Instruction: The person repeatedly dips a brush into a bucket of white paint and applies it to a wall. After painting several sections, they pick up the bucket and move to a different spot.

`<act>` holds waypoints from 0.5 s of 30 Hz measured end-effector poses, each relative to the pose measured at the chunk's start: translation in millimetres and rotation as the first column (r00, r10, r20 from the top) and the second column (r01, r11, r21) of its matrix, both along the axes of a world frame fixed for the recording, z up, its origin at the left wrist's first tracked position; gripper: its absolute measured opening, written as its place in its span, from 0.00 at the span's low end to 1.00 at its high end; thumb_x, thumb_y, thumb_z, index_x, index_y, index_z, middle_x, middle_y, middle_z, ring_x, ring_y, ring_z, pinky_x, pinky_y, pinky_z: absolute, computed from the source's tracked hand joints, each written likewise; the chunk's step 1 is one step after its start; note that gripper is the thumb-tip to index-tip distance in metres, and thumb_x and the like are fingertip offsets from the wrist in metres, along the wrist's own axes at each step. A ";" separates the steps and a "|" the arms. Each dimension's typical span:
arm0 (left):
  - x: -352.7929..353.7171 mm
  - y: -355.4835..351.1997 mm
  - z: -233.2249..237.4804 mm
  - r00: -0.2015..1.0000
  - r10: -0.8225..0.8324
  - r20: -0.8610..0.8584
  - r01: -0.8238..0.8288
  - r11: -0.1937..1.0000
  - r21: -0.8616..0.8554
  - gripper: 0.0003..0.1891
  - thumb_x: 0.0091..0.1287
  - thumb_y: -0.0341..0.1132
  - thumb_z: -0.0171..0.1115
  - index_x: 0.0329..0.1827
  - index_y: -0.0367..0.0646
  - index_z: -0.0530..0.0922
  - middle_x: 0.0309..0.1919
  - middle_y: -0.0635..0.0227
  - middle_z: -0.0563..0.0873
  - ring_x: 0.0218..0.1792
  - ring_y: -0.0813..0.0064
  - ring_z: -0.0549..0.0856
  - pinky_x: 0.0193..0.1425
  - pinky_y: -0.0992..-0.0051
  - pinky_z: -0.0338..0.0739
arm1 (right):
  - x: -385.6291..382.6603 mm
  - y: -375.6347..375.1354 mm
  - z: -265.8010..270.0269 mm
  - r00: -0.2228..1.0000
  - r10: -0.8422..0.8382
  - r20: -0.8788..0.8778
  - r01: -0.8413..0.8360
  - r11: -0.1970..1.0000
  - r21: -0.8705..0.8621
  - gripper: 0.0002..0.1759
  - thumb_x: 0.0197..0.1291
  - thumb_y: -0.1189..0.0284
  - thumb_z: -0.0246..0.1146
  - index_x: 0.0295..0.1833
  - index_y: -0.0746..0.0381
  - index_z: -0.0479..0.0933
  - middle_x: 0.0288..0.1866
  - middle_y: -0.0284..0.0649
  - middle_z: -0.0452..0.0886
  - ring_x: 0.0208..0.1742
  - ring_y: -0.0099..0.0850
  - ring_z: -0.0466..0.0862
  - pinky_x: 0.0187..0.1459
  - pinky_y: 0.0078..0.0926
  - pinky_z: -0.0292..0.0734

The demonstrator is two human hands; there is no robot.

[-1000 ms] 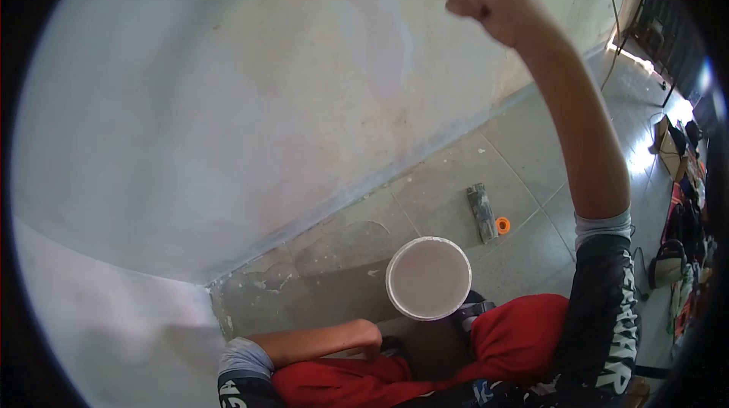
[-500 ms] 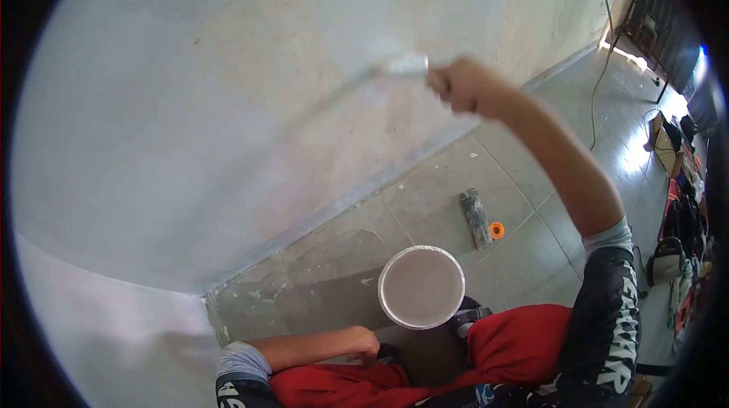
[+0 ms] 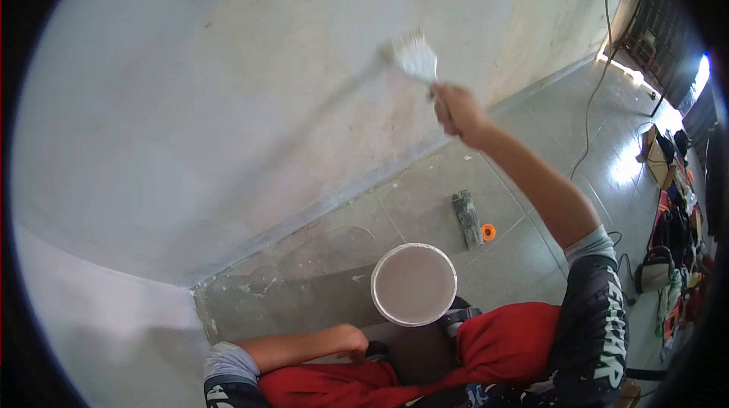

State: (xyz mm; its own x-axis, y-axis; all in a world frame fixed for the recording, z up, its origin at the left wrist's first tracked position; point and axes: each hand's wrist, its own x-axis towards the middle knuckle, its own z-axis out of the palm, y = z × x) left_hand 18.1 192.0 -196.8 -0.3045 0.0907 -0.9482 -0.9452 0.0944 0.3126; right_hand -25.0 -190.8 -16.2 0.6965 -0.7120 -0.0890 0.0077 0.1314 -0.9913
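Brush (image 3: pixel 412 56) gripped in raised right hand (image 3: pixel 458 110), bristles against wall (image 3: pixel 228 104). Left hand (image 3: pixel 351 340) closed, resting near knee, beside paint bucket (image 3: pixel 414 284).

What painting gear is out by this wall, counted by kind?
Paint brush: 1, held in the right hand
White bucket: 1
Grey flat tool: 1
Small orange ring: 1
Total: 4
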 end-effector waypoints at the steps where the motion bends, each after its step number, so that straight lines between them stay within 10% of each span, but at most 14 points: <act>1: 1.0 5.9 -12.1 1.000 -0.003 0.020 0.003 1.000 -0.015 0.19 0.55 0.47 0.58 0.39 0.44 0.86 0.37 0.58 0.88 0.41 0.63 0.85 0.47 0.62 0.78 | -6.9 6.4 -18.0 0.996 0.001 -0.090 0.004 0.999 0.053 0.14 0.68 0.61 0.52 0.39 0.61 0.72 0.17 0.26 0.62 0.12 0.19 0.57 0.14 0.21 0.51; 6: -2.7 12.2 -15.4 0.998 -0.005 0.070 0.010 0.997 -0.073 0.16 0.54 0.46 0.59 0.34 0.45 0.87 0.34 0.59 0.88 0.38 0.62 0.86 0.43 0.61 0.79 | -22.1 -13.2 -33.4 0.932 0.129 -0.340 -0.014 0.947 0.320 0.12 0.67 0.64 0.53 0.36 0.61 0.71 0.18 0.28 0.63 0.13 0.19 0.56 0.15 0.20 0.51; 8: -1.9 9.4 -9.5 0.999 0.034 0.028 -0.031 0.995 -0.096 0.14 0.53 0.42 0.60 0.31 0.42 0.86 0.31 0.59 0.88 0.36 0.62 0.86 0.38 0.61 0.80 | -20.6 -16.7 -1.3 0.945 0.102 -0.309 -0.163 0.970 -0.179 0.09 0.65 0.67 0.53 0.34 0.60 0.71 0.19 0.28 0.62 0.15 0.19 0.56 0.15 0.20 0.50; 15: -2.1 10.9 6.3 0.926 0.119 -0.358 -0.219 0.942 -0.255 0.08 0.47 0.30 0.60 0.27 0.37 0.83 0.23 0.57 0.84 0.28 0.63 0.85 0.28 0.63 0.77 | -14.3 24.5 131.7 0.972 0.042 0.232 0.019 0.968 -0.252 0.16 0.68 0.62 0.53 0.29 0.58 0.69 0.16 0.25 0.59 0.15 0.17 0.55 0.16 0.20 0.48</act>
